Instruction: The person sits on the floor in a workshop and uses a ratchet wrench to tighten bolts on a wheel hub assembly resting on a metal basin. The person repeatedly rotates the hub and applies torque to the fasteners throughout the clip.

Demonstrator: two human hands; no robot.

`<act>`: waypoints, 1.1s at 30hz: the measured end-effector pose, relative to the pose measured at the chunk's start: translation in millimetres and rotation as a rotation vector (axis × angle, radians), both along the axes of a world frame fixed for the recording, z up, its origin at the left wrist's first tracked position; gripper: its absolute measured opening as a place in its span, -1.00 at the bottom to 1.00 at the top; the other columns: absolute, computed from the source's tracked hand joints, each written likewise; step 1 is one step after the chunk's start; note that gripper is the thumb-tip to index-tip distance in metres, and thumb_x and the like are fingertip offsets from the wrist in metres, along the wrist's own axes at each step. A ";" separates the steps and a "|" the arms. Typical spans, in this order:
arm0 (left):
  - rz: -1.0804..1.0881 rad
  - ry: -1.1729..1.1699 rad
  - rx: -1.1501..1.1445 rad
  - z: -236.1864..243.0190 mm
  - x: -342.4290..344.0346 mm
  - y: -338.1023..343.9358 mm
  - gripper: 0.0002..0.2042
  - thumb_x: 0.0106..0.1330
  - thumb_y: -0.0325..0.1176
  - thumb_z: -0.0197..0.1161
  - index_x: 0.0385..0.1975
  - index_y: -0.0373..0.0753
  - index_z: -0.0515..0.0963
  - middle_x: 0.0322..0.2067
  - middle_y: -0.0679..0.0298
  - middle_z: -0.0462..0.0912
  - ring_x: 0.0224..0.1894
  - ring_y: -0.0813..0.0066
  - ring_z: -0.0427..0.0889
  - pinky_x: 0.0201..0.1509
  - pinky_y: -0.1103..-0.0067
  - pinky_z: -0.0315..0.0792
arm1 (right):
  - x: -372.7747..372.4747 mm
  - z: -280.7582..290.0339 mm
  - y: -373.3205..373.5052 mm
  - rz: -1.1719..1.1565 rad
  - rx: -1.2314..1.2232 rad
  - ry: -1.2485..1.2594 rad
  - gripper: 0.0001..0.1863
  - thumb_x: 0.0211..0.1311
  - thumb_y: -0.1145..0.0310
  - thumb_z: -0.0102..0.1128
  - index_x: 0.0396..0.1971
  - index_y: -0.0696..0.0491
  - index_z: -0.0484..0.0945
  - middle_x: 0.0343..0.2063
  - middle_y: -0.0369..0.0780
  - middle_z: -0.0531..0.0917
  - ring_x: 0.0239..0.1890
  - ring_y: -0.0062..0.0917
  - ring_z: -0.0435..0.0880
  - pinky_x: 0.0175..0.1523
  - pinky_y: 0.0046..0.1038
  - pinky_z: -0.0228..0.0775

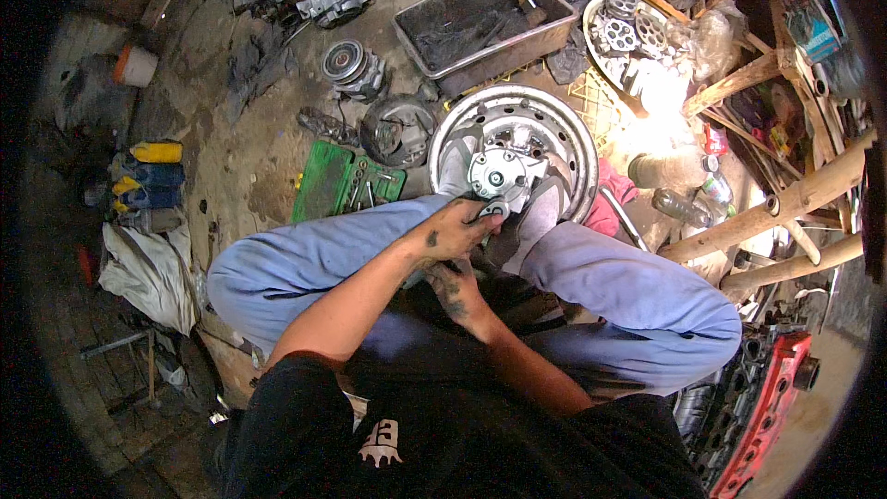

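My left hand is closed around a small rounded metal part, its thumb along the near side. Just below it is my right hand, dark with grease and curled, partly tucked under the left; whatever it grips is hidden. Beyond my hands, between my feet, a silvery round-faced machine part, resembling a compressor body, rests on a steel wheel rim. The small part overlaps its near edge in view; I cannot tell whether they touch.
An open green tool case with sockets lies left of the rim. Beyond stand a pulley unit and a black tray with a brush. A basin of metal parts and wooden poles are at right.
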State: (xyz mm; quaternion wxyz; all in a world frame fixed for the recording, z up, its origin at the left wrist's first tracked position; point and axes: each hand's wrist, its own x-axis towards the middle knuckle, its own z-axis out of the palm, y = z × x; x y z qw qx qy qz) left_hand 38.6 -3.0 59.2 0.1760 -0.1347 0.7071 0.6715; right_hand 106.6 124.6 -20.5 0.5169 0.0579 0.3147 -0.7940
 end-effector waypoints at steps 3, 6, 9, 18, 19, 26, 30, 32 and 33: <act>0.076 -0.158 0.072 7.8 -7.8 6.6 -0.66 0.44 -0.09 0.11 -0.32 -0.30 0.52 -0.66 0.42 0.34 -0.67 0.63 0.28 -0.61 0.58 0.20 | 16.5 -53.0 9.3 0.099 -0.133 0.241 -0.55 0.23 0.60 0.16 0.10 -0.04 0.36 -0.03 -0.30 0.50 0.07 -0.46 0.48 0.16 -0.39 0.35; 0.063 -0.296 0.077 21.5 -11.5 7.5 -0.66 0.43 -0.08 0.13 -0.31 -0.31 0.53 -0.69 0.42 0.34 -0.69 0.62 0.29 -0.63 0.58 0.17 | 18.2 -27.0 -5.1 0.083 -0.072 -0.273 -0.67 0.17 0.50 0.26 -0.05 -0.04 0.47 -0.13 -0.31 0.55 -0.07 -0.50 0.54 -0.01 -0.43 0.42; -0.007 -0.379 0.147 24.5 -16.6 0.5 -0.64 0.37 -0.02 0.20 -0.09 -0.20 0.50 -0.55 0.44 0.39 -0.61 0.67 0.31 -0.57 0.62 0.23 | 23.5 -32.6 -11.6 0.093 -0.098 -0.309 -0.72 0.17 0.44 0.27 -0.11 0.00 0.47 -0.25 -0.26 0.57 -0.21 -0.48 0.58 -0.15 -0.41 0.46; 0.047 -0.390 -0.111 -0.9 -23.6 28.7 -0.39 0.02 -0.04 0.49 0.01 -0.33 0.53 -0.13 0.05 0.67 -0.12 0.22 0.64 0.01 0.41 0.46 | 101.2 -143.6 18.9 0.249 0.434 0.522 -0.55 0.16 0.25 0.21 0.04 0.04 0.39 -0.16 -0.17 0.51 -0.16 -0.29 0.47 -0.07 -0.25 0.33; 0.085 -0.395 -0.105 3.5 -23.3 30.7 -0.38 0.00 -0.03 0.50 -0.04 -0.37 0.56 -0.13 0.01 0.67 -0.10 0.19 0.65 0.02 0.41 0.46 | 98.9 -136.1 21.6 0.192 0.406 0.488 -0.55 0.16 0.24 0.21 0.03 0.04 0.39 -0.17 -0.17 0.51 -0.17 -0.30 0.47 -0.07 -0.25 0.34; 0.289 -0.191 -0.003 -12.4 -12.3 46.3 -0.52 0.00 -0.22 0.49 -0.10 -0.34 0.57 -0.22 0.05 0.69 -0.16 0.23 0.67 0.00 0.40 0.49 | 84.1 -99.5 37.1 0.115 0.430 0.435 -0.59 0.19 0.23 0.19 0.00 0.04 0.40 -0.20 -0.19 0.53 -0.20 -0.34 0.49 -0.11 -0.27 0.36; 0.298 -0.194 -0.072 -15.7 -11.1 51.3 -0.59 0.01 -0.26 0.44 -0.17 -0.37 0.58 -0.33 0.03 0.70 -0.25 0.22 0.68 -0.09 0.39 0.51 | 78.9 -89.0 42.7 0.100 0.456 0.437 -0.62 0.21 0.22 0.18 -0.01 0.04 0.41 -0.21 -0.20 0.55 -0.22 -0.36 0.51 -0.14 -0.29 0.37; 0.311 -0.221 -0.090 -15.0 -12.5 54.8 -0.62 0.02 -0.27 0.41 -0.21 -0.38 0.59 -0.38 0.01 0.69 -0.30 0.20 0.68 -0.13 0.37 0.51 | 72.6 -85.8 43.3 0.083 0.473 0.440 -0.63 0.22 0.22 0.17 -0.02 0.04 0.42 -0.22 -0.21 0.55 -0.23 -0.37 0.51 -0.15 -0.29 0.38; 0.316 -0.216 -0.120 -15.4 -13.5 57.3 -0.63 0.02 -0.26 0.40 -0.23 -0.39 0.59 -0.39 0.01 0.69 -0.32 0.19 0.68 -0.15 0.36 0.51 | 69.8 -83.8 43.8 0.070 0.476 0.440 -0.63 0.23 0.21 0.17 -0.03 0.04 0.42 -0.22 -0.21 0.56 -0.23 -0.37 0.52 -0.15 -0.30 0.38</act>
